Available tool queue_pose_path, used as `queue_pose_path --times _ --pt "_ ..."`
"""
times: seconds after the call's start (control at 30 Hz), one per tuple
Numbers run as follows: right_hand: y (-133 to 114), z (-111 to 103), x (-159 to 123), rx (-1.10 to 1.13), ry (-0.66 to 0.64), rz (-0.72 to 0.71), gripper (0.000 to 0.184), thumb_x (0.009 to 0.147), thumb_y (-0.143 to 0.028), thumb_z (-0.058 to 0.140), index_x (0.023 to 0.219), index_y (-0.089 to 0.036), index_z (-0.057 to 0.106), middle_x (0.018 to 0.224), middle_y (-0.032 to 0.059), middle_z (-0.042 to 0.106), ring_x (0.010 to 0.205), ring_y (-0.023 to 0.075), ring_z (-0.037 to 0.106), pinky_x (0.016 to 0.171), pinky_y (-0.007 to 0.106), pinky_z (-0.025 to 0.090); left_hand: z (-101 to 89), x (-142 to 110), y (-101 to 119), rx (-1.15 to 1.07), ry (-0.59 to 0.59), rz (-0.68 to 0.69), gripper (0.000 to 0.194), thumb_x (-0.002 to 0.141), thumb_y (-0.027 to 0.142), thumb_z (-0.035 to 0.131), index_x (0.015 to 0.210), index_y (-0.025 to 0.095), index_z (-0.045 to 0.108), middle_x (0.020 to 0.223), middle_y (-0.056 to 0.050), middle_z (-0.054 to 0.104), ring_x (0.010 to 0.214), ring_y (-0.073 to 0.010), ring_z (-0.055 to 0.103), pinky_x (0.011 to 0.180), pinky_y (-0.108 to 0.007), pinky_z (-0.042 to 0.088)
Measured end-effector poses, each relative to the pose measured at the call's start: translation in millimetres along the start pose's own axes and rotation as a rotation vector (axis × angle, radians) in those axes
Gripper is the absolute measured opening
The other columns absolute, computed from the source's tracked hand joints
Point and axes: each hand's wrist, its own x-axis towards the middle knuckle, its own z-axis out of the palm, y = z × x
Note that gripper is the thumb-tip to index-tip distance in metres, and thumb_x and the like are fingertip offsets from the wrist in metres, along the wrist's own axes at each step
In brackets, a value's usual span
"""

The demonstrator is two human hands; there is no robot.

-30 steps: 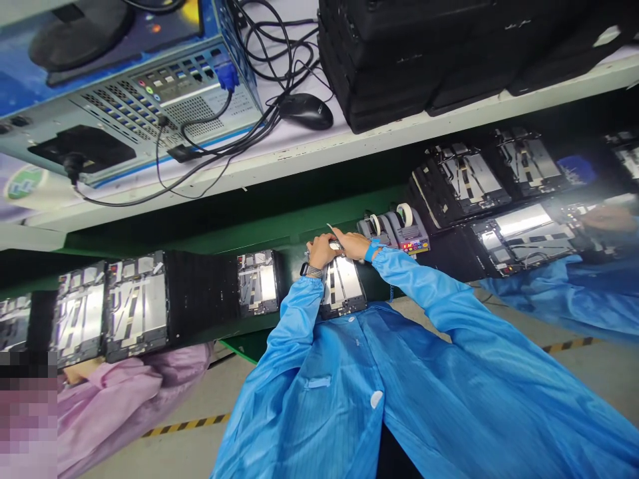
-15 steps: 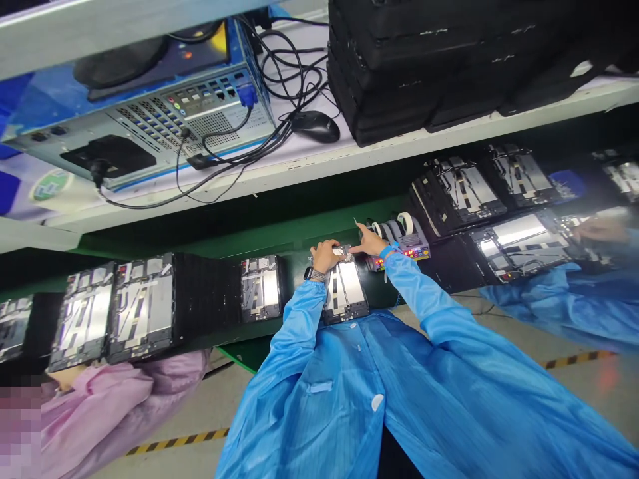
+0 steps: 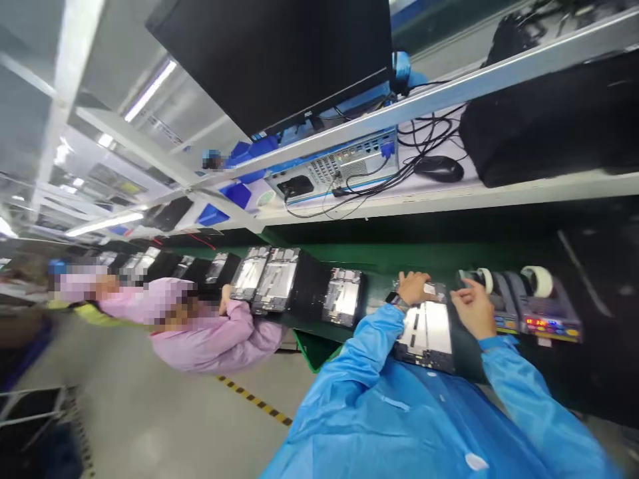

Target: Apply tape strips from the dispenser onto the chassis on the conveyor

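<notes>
under the hands on the green bench, a tablet frame lies flat
left hand rests palm-down on its far end, grip unclear; right hand is loosely open just beside it, near a tape dispenser

The frame is bright, glossy sheet metal edged in matt black plastic. Along the bench lies a black mat with a matt, faintly rough face. The smock is smooth blue cloth with a slight sheen. The tape dispenser is smooth plastic, the mouse glossy black plastic, and the shelf smooth, white-painted metal.
</notes>
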Motion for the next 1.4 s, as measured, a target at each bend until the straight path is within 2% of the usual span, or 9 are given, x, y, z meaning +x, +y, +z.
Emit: queue_pose_path --times 0.1,0.2,0.3,0.4,0.63,0.87,1.07,1.27,1.4 --pt "-6.4 12.5 -13.3 -0.398 -0.267 -0.393 0.042 0.071 -0.05 0.077 0.106 -0.032 0.063 0.081 0.0034 0.066 0.061 0.0184 0.059 0.062 0.041 0.061 -8.6 -13.7 -15.3 -0.157 0.145 0.034 0.036 0.091 0.041 0.069 0.124 0.026 0.07 0.136 -0.019 0.063 0.13 -0.0306 0.055 0.112 -0.047 0.039" --pt "-8.2 24.0 -13.1 -0.522 -0.334 -0.45 0.03 0.078 -0.046 0.069 0.097 -0.024 0.064 0.075 0.0016 0.065 0.063 0.0168 0.059 0.062 0.035 0.055 -5.7 -25.4 -55.6 -0.312 0.293 -0.012 0.034 0.102 0.027 0.046 0.131 0.019 0.062 0.138 -0.017 0.06 0.131 -0.0283 0.053 0.111 -0.05 0.04" --pt "-8.0 34.5 -8.6 -0.641 -0.455 -0.456 0.023 0.082 -0.036 0.067 0.098 -0.02 0.063 0.076 0.0002 0.064 0.064 0.014 0.056 0.064 0.029 0.049 10.6 -38.5 -96.5 -0.511 0.412 -0.1 0.028 0.094 0.026 0.062 0.121 0.02 0.065 0.126 -0.013 0.066 0.118 -0.0259 0.062 0.1 -0.043 0.049" --pt "-3.6 49.0 -10.9 -0.807 -0.615 -0.548 0.041 0.076 -0.025 0.072 0.115 -0.022 0.061 0.088 -0.0003 0.066 0.069 0.0137 0.055 0.07 0.028 0.045 33.0 -52.0 -116.6 -0.641 0.382 -0.122 0.041 0.083 0.027 0.076 0.123 0.022 0.065 0.128 -0.011 0.066 0.115 -0.0255 0.063 0.096 -0.041 0.051" --pt "22.2 80.0 -12.4 -0.924 -0.827 -0.626 0.045 0.083 -0.01 0.057 0.125 -0.024 0.06 0.081 -0.0026 0.061 0.07 0.0148 0.052 0.069 0.026 0.037 64.6 -53.8 -117.3 -0.863 0.408 -0.155 0.055 0.079 0.03 0.08 0.129 0.023 0.06 0.139 -0.013 0.061 0.115 -0.0258 0.065 0.095 -0.042 0.054" --pt "11.2 85.2 -4.7 -0.917 -0.938 -0.646 0.06 0.073 -0.006 0.06 0.131 -0.023 0.057 0.094 -0.0006 0.065 0.07 0.0136 0.052 0.072 0.026 0.04 72.1 -51.2 -120.8 -0.954 0.443 -0.188 0.055 0.078 0.031 0.081 0.128 0.021 0.06 0.137 -0.014 0.062 0.112 -0.025 0.066 0.097 -0.044 0.054" --pt "21.1 96.1 -1.8 -0.922 -0.924 -0.632 0.046 0.082 -0.006 0.055 0.124 -0.023 0.061 0.078 -0.0035 0.06 0.066 0.0136 0.051 0.068 0.024 0.038 76.2 -51.4 -124.0 -0.952 0.43 -0.174 0.051 0.081 0.033 0.078 0.128 0.02 0.062 0.135 -0.014 0.064 0.114 -0.0249 0.065 0.103 -0.047 0.051" --pt "23.1 101.4 1.8 -0.942 -0.936 -0.764 0.051 0.08 -0.004 0.057 0.127 -0.023 0.062 0.104 0.0033 0.065 0.075 0.0142 0.054 0.074 0.026 0.041 75.4 -56.4 -126.3 -1.006 0.396 -0.189 0.047 0.082 0.034 0.075 0.127 0.021 0.064 0.132 -0.013 0.066 0.123 -0.0246 0.062 0.11 -0.046 0.046" --pt "18.8 101.5 5.9 -0.998 -0.973 -0.744 0.05 0.081 -0.004 0.055 0.127 -0.023 0.062 0.092 0.0008 0.066 0.076 0.0155 0.056 0.074 0.026 0.041 75.3 -55.9 -123.3 -1.001 0.422 -0.22 0.047 0.081 0.034 0.076 0.124 0.02 0.065 0.131 -0.014 0.067 0.12 -0.0242 0.063 0.108 -0.044 0.047"
